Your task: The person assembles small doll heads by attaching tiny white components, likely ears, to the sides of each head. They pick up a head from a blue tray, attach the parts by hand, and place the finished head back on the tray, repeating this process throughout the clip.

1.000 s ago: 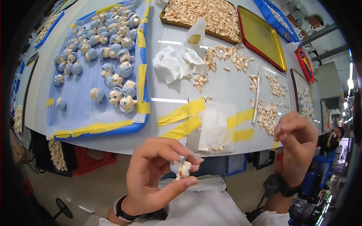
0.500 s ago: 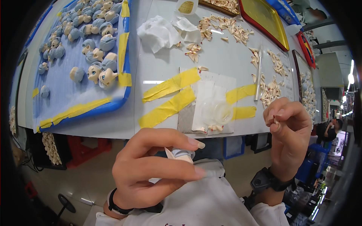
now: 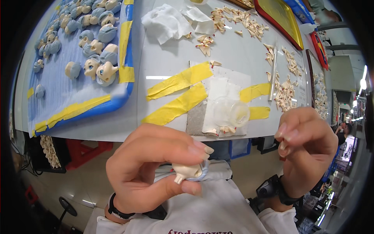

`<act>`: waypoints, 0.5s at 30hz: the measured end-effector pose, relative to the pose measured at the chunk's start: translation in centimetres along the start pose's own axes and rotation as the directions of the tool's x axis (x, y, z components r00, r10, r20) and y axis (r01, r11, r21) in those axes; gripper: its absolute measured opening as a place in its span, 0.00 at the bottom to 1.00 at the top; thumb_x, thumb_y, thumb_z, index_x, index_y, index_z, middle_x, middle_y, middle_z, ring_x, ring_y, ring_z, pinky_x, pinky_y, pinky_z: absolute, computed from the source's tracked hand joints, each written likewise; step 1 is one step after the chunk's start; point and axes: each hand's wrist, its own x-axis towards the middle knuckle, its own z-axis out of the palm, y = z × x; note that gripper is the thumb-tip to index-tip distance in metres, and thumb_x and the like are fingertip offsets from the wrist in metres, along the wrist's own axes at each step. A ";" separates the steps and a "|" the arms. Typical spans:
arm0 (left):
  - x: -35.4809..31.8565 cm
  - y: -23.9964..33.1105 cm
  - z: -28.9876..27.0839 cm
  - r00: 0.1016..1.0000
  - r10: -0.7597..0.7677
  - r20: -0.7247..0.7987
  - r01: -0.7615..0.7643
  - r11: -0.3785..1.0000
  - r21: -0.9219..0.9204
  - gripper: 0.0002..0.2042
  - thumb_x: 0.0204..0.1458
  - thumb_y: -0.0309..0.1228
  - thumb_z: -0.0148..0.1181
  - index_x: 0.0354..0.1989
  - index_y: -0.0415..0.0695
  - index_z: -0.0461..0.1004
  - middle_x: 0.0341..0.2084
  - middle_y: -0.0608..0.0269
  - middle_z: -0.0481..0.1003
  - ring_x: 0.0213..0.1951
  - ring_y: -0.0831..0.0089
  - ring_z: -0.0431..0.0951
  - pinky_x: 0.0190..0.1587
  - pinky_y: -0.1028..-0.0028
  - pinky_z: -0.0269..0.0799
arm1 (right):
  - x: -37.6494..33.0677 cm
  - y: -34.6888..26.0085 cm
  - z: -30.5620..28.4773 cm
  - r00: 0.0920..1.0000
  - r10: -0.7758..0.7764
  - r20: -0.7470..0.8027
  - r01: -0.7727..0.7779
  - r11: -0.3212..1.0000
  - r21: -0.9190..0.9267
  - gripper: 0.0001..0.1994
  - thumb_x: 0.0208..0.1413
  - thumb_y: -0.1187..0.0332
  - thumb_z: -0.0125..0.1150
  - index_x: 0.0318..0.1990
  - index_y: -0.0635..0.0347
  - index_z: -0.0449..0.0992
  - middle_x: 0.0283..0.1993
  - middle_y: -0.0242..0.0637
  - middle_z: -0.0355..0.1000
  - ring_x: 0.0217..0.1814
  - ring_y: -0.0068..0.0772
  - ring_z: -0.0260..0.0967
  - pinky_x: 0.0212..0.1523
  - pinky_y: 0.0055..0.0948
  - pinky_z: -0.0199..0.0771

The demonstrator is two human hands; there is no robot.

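My left hand (image 3: 150, 165) pinches a small doll head (image 3: 188, 171) between thumb and fingers, above my lap in front of the table edge. The head is cream with pale blue hair, and a short peg sticks out toward the lower left; my fingers cover much of it. To the right, my right hand (image 3: 309, 144) is raised with its fingertips drawn together; whatever lies between them, if anything, does not show. Several pointed cream pieces with red tips (image 3: 227, 129) lie by a clear round dish (image 3: 237, 114) on a taped-down pad (image 3: 196, 121).
At left, a blue-rimmed tray (image 3: 117, 103) holds many blue-haired doll heads (image 3: 92, 67). More pointed pieces (image 3: 286, 93) lie around a clear rod (image 3: 273, 74). White tissues (image 3: 165, 23) lie at the back, with a yellow tray (image 3: 280, 19) farther right. Yellow tape strips (image 3: 177, 82) flank the pad.
My left hand has turned the doll head so its peg now shows. My right hand has moved slightly right and down, and the red-tipped piece seen in its fingertips no longer shows.
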 end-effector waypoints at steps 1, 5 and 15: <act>0.1 -0.3 0.0 0.999 0.048 -0.002 -0.048 0.998 0.031 0.20 0.41 0.34 0.67 0.37 0.38 0.65 0.35 0.51 0.67 0.29 0.67 0.75 0.27 0.76 0.73 | -0.1 0.1 -0.1 0.999 -0.023 0.036 0.023 1.000 0.008 0.05 0.39 0.83 0.54 0.25 0.64 0.69 0.28 0.43 0.66 0.24 0.23 0.59 0.19 0.14 0.55; 0.3 -0.2 0.2 0.997 0.070 -0.014 -0.069 0.996 0.052 0.21 0.42 0.36 0.66 0.38 0.38 0.65 0.32 0.52 0.68 0.28 0.68 0.75 0.25 0.77 0.73 | 0.2 0.2 0.1 1.000 0.004 0.008 -0.004 1.000 -0.009 0.05 0.41 0.81 0.58 0.25 0.64 0.68 0.28 0.42 0.66 0.26 0.24 0.61 0.24 0.15 0.58; 0.1 0.1 0.4 0.998 -0.037 -0.053 0.038 0.999 0.007 0.21 0.42 0.37 0.66 0.38 0.37 0.65 0.32 0.52 0.67 0.27 0.67 0.75 0.26 0.76 0.73 | 1.7 1.2 1.8 0.946 -0.312 0.086 0.308 0.782 -0.542 0.11 0.30 0.88 0.58 0.24 0.65 0.73 0.28 0.38 0.67 0.30 0.28 0.64 0.30 0.22 0.63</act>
